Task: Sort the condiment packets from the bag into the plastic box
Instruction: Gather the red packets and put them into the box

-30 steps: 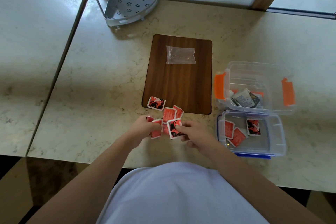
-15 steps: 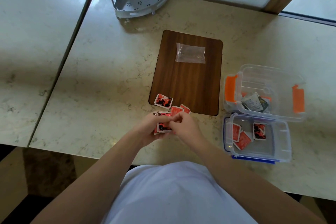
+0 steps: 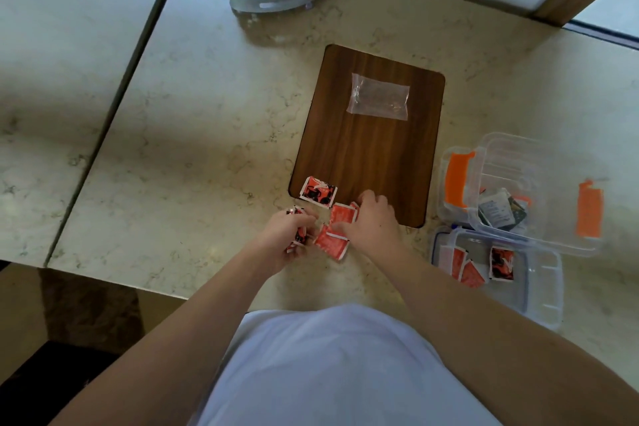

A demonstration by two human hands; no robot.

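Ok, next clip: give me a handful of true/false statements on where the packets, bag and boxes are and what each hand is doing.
1. The clear plastic bag lies on the wooden board. True.
2. The left hand is empty. False: it grips a small bunch of red packets.
3. The blue-rimmed box already holds red packets. True.
4. The right hand reaches into the orange-latched box. False: it rests on loose red packets on the counter, at the board's near edge.
5. One printed packet lies apart from both hands at the board's near left corner. True.
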